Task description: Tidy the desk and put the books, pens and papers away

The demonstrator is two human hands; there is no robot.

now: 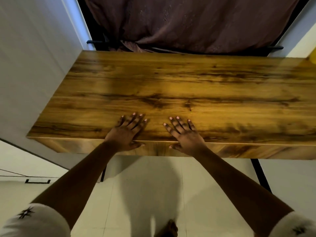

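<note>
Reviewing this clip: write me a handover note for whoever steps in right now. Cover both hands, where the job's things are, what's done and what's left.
Hands: the left hand and right hand are both open and hold nothing. They lie flat on the desk at its front edge, thumbs over the edge.
Things: no books, pens or papers are in view. A yellow thing at the far right corner is cut off and cannot be identified.
Done: the visible desktop looks tidied.
Left: check the right end, which is out of frame.

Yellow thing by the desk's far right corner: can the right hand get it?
Probably yes. The right hand lies flat and free at the near edge of the desk, and only bare wood shows between it and the yellow thing. It would need a long stretch to the far corner.
</note>
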